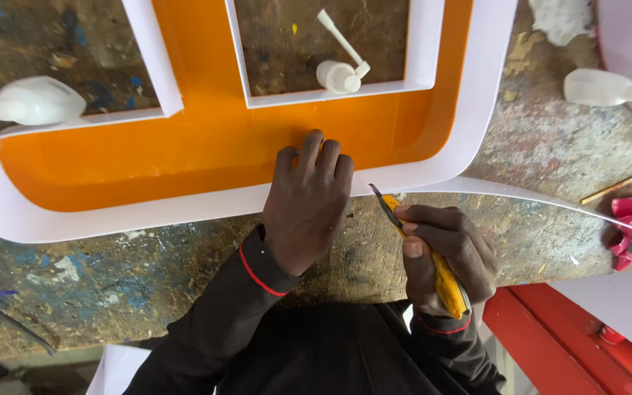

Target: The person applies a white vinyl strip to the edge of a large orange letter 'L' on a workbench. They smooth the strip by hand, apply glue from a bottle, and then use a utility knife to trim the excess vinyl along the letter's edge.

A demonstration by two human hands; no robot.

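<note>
The left hand [307, 203] presses flat on the mostly fitted white wall [184, 208] of the orange letter shell [206, 146], while the right hand [448, 256] grips a yellow knife [433, 263] near the untrimmed loose strip [535, 196] trailing beyond it.

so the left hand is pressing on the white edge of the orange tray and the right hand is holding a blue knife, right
Not quite: in the head view the knife in the right hand is yellow, not blue. The rest stands: the left hand presses on the white edge of the orange tray.

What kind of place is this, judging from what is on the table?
Probably a sign-making workshop. A large orange shape with white walls lies on a paint-stained workbench, squeeze bottles stand around, and the right hand holds a yellow utility knife while the left hand presses on the wall.
</note>
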